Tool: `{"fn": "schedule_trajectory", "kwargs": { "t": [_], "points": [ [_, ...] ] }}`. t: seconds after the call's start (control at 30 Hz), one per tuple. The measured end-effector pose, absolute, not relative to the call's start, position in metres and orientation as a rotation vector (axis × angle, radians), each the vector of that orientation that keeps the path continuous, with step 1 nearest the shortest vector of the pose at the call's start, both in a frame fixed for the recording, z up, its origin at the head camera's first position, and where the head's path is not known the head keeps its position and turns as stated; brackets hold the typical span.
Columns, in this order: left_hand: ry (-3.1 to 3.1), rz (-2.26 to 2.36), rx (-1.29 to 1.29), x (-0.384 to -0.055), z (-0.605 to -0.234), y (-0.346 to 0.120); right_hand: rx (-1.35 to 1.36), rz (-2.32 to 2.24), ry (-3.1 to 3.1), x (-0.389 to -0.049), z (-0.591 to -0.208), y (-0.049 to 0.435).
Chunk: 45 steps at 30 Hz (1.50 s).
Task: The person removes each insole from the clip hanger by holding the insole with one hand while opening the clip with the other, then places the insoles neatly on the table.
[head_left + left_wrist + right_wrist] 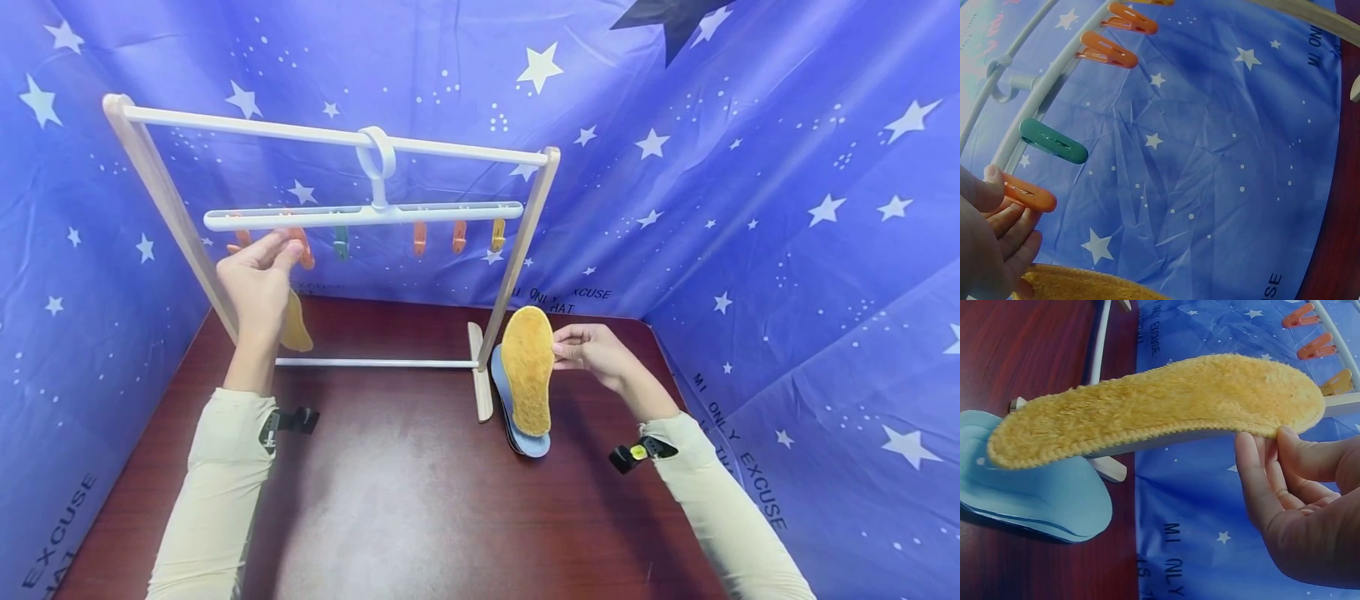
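In the head view, my left hand (258, 279) pinches an orange clip (303, 250) beneath the white hanger (300, 218). The left wrist view has the thumb on one side of that clip and the fingers on the other. Partly behind this hand is a yellow insole (297, 325), its upper end hidden. My right hand (596, 354) pinches the edge of a second fuzzy yellow insole (528, 367) between thumb and fingers, near its wider end. Below that insole, blue insoles (1035, 500) lie stacked on the table.
The hanger hooks over the top bar (247, 125) of a wooden stand. Other clips hang along it: a green clip (1054, 140), orange clips (459, 237) and a yellow clip (498, 235). Blue starry cloth (750, 150) surrounds the dark red table (390, 483).
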<state>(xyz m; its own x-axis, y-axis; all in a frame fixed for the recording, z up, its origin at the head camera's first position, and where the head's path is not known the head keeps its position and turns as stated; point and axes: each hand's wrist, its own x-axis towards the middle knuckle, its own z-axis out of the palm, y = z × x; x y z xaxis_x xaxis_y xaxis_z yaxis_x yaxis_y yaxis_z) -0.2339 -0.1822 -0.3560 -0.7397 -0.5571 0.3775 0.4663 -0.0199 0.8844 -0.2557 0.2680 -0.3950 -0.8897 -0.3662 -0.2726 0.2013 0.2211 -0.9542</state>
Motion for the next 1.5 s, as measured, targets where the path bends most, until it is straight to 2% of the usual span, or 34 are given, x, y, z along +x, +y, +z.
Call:
{"fn": "schedule_trajectory", "kwargs": {
  "t": [0.5, 0.83, 1.5],
  "points": [
    [-1.608, -1.796, 0.107, -0.233, -0.357, -0.182, -0.069, -1.623, 1.965, -0.263, -0.424, 0.269],
    [-1.581, -1.811, 0.096, -0.232, -0.358, -0.182, -0.044, -1.609, 2.063, -0.273, -0.43, 0.264],
    [-1.601, -1.812, 0.117, -0.233, -0.358, -0.182, 0.057, -1.596, 2.235, -0.293, -0.469, 0.261]
  ]
}}
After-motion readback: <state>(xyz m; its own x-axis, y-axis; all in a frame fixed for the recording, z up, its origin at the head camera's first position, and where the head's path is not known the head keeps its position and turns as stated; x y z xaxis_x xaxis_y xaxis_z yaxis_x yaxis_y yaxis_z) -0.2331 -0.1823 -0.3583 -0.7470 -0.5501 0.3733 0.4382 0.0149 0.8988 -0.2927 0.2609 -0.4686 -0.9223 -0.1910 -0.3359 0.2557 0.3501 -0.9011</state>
